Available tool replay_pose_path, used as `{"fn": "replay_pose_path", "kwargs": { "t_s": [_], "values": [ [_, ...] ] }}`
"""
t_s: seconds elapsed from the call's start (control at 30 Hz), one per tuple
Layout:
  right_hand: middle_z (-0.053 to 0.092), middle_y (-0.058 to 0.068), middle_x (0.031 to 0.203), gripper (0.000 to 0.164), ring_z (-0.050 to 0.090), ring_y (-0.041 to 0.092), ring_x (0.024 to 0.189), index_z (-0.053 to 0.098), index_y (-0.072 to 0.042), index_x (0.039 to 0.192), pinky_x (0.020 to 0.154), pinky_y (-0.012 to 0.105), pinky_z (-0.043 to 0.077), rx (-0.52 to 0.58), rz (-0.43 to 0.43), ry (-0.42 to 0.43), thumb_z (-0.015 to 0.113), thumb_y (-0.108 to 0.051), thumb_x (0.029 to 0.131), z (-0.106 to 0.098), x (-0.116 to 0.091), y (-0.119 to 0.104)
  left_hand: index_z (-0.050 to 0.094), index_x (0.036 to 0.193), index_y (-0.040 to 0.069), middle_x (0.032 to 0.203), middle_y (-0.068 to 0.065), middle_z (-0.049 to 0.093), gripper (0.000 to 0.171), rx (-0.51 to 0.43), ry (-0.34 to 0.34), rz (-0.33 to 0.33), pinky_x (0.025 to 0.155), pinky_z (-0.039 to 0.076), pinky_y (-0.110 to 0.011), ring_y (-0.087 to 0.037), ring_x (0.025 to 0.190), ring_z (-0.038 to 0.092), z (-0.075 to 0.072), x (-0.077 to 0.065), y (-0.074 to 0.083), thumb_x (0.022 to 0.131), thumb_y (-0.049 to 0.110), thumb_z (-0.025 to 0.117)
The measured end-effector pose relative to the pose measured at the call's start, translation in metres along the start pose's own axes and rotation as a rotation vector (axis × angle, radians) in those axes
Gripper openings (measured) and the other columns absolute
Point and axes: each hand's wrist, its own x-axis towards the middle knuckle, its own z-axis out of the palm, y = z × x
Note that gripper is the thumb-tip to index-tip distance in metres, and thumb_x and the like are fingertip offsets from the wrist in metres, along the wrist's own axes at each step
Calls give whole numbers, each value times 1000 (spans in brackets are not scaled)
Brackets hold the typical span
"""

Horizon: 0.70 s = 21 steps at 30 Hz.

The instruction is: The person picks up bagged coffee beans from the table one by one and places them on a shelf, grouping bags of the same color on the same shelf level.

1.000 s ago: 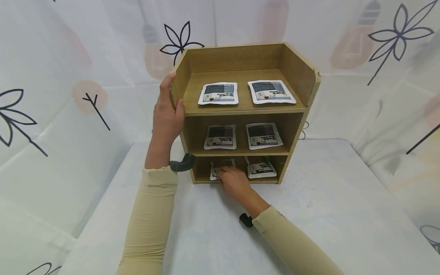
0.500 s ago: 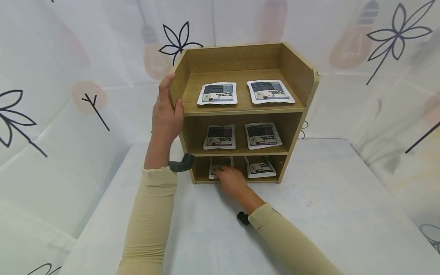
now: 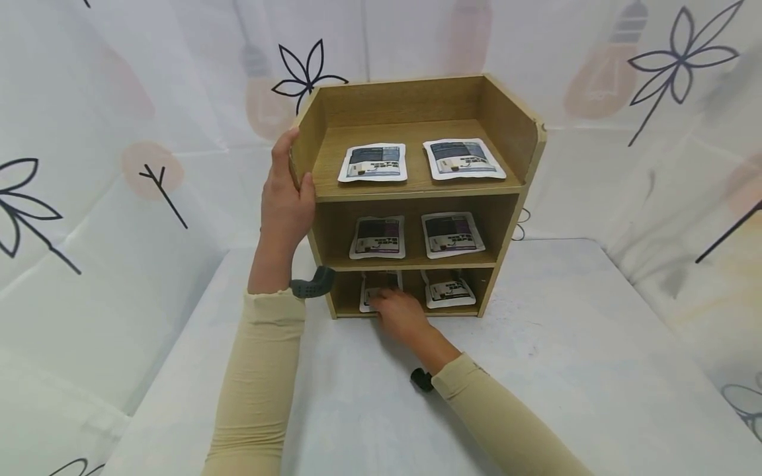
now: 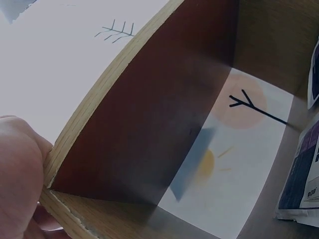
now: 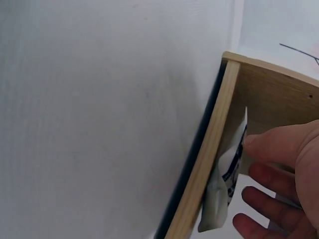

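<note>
In the head view, my left hand (image 3: 287, 205) grips the left side panel of a small three-tier wooden shelf (image 3: 417, 193), with the thumb at the front. My right hand (image 3: 402, 316) reaches into the bottom tier at a flat white-edged packet (image 3: 368, 299), partly hiding it. From the right wrist, the thumb of my right hand (image 5: 294, 174) touches or nearly touches that packet (image 5: 219, 196), while the other fingers are spread loosely. A second packet (image 3: 448, 291) lies to its right. The left wrist view shows part of my left hand (image 4: 20, 174) at the panel's edge.
Two blue-and-white packets lie on the top tier, the left one (image 3: 374, 162) beside the right one (image 3: 464, 158). Two dark purple packets, left (image 3: 378, 238) and right (image 3: 454, 235), lie on the middle tier. The shelf stands on a white table (image 3: 571, 344) before a patterned curtain (image 3: 178, 79).
The packet at my right hand has turned slightly and lies straighter in the bottom tier. My right hand has shifted only a little. My left hand keeps its grip on the shelf.
</note>
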Motion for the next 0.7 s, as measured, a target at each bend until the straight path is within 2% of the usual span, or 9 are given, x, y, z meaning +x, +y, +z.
{"fn": "replay_pose_path", "kwargs": {
  "t_s": [0.13,0.4,0.7],
  "values": [
    [68,3,111,21,64,25,102,73,-16,105,84,38,53,29,3,-1,70,-11,85,-5,-2,0,20,147,40,150,-6,39,60,-3,-4,-4,101,44,-50,-30,125,50,1,1,-2,98,14,46],
    [66,7,118,22,63,28,107,72,-15,108,87,42,52,44,21,-15,69,-14,87,-18,-8,0,21,146,40,147,-10,42,61,-10,-2,9,99,45,-50,-32,122,51,-2,2,-6,97,13,47],
    [68,5,115,22,63,25,106,73,-14,108,88,42,52,137,37,41,69,-18,87,-43,-23,11,18,147,42,145,-13,42,62,16,-52,7,97,45,-54,-34,122,51,-9,2,-9,98,16,47]
  ]
}}
